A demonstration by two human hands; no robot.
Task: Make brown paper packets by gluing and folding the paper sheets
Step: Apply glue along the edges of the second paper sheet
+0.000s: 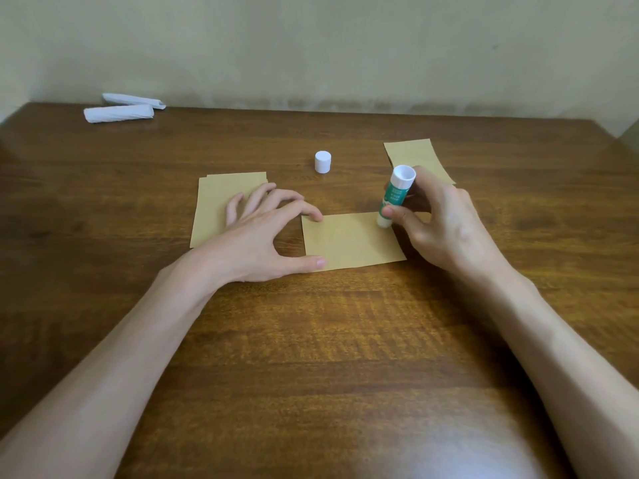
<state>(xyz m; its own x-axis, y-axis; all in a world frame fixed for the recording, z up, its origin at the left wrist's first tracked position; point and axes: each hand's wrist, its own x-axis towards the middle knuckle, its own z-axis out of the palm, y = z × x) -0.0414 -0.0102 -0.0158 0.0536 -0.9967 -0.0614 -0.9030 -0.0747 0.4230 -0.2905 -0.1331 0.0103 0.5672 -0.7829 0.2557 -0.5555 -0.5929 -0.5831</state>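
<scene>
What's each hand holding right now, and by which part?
Right hand grips the glue stick round its lower half, tip down on the middle paper sheet. Left hand holds nothing; its thumb and forefinger press that sheet's left edge.

A brown wooden desk (103, 188) with clear grain stands against a plain pale greenish wall (311, 39) at 12 o'clock, and a soft glare (408, 451) lies at 5 o'clock.

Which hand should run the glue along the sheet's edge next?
Right. The right hand grips the glue stick with its tip on the middle sheet; the left hand pins that sheet's left edge.
</scene>
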